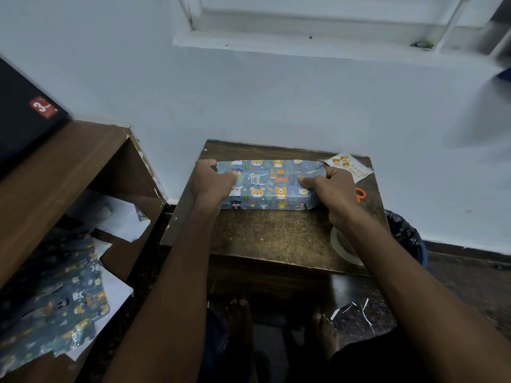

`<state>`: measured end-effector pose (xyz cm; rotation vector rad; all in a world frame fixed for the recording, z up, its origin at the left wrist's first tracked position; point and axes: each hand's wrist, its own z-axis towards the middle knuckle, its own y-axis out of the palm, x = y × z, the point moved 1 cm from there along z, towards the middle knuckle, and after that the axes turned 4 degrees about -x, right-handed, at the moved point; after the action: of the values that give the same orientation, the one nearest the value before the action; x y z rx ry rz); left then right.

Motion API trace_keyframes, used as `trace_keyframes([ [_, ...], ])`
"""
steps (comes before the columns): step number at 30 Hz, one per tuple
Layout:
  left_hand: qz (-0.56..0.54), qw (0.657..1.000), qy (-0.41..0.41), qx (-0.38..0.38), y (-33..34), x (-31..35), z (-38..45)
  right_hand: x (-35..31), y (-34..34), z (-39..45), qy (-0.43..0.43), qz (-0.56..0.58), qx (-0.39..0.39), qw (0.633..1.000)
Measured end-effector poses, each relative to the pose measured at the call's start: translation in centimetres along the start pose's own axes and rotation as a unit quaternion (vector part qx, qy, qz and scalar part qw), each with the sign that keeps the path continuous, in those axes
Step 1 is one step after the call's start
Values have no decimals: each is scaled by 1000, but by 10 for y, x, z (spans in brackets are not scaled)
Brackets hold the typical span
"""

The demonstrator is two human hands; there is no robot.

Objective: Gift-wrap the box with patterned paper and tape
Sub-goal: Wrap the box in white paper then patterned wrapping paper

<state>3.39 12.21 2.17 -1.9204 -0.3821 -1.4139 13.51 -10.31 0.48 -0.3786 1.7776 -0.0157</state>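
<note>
1. You are late in the wrap: the box (269,185) is fully covered in patterned paper and lies lengthwise at the far side of the surface (276,236), toward 12 o'clock from you.
2. Your left hand (211,182) grips the box's 9 o'clock end, fingers curled over it; your right hand (330,183) grips the 3 o'clock end, thumb pressed on top.
3. I judge you are closing or smoothing the end flaps, though they may already be taped.
4. Next, you likely need one hand free for the tape roll (345,248) at 4 o'clock, while the other pins its flap.
5. Both end folds are hidden behind your hands, so no tape or seam can be checked; the underside is unseen too.
6. Your right forearm covers part of the tape roll, and only orange handles of the scissors (360,194) show at 3 o'clock.
7. The birthday tag (349,167) lies at 2 o'clock; spare paper (55,305) sits on the shelf at 8 o'clock, dim and blurred.
</note>
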Motion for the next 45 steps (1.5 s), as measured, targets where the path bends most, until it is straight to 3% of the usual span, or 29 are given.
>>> trace_keyframes([
  [4, 1, 1000, 0, -1, 0, -2, 2, -1, -1, 0, -7, -15, 12, 1000],
  [8, 104, 994, 43, 12, 2, -6, 5, -1, -2, -1, -3, -10, 10, 1000],
  [10, 169, 979, 107, 46, 5, -6, 3, -2, -2, -2, 0, -10, 9, 1000],
  [13, 235, 932, 264, 74, 10, -1, -1, -2, -1, -2, -1, -15, 11, 1000],
  [17, 233, 906, 352, -32, 28, 1, -5, -2, 0, -2, -5, -26, 20, 999],
  [21, 304, 877, 364, -74, 43, -3, -2, -2, 0, -3, -15, -38, 40, 998],
  [24, 334, 868, 360, -71, 45, -1, 0, -3, 0, -8, -85, -133, 98, 983],
  [28, 350, 864, 354, -71, 49, 2, -1, -6, -2, -4, -272, -315, 95, 904],
  [31, 351, 867, 348, -67, 50, 2, 0, -7, 2, -3, -297, -388, 43, 872],
  [37, 322, 878, 347, -62, 51, 1, 1, -9, 2, 1, -280, -390, 17, 877],
  [45, 284, 892, 347, -60, 53, -2, 5, -13, 4, 13, -257, -322, -45, 910],
])
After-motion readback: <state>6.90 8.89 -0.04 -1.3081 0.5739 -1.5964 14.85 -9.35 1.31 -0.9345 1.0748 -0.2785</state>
